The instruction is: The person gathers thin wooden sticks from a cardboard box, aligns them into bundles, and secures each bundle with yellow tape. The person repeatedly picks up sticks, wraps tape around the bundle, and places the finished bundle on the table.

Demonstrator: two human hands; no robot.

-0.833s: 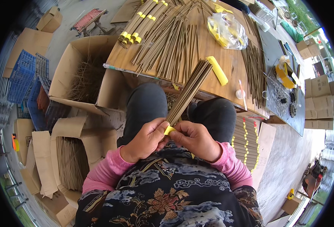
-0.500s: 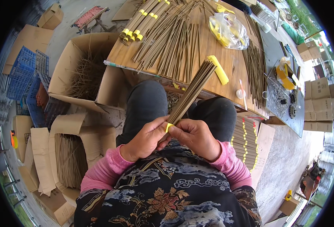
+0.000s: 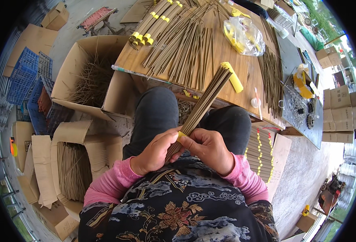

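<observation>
A bundle of thin brown sticks (image 3: 205, 101) slants up and to the right above my lap. My left hand (image 3: 158, 148) is closed round its lower part. My right hand (image 3: 208, 147) pinches a yellow paper band (image 3: 181, 134) against the sticks from the right, its thumb on the band. The band's far side is hidden by my fingers. Just behind the bundle's upper end lies a stack of yellow paper strips (image 3: 235, 80) on the wooden table (image 3: 242, 64).
Loose sticks (image 3: 186, 52) spread over the table, with banded bundles (image 3: 155, 22) behind them to the left. A clear bag (image 3: 244, 35) holds yellow paper. Open cardboard boxes (image 3: 117, 90) stand at my left; more banded bundles (image 3: 259, 151) lie right of my knee. A white tape roll (image 3: 255, 102) sits near the table's edge.
The bundle has tilted slightly, and its lower end now shows below my left hand. My left fingers have straightened somewhat, while my right thumb stays at the yellow band.
</observation>
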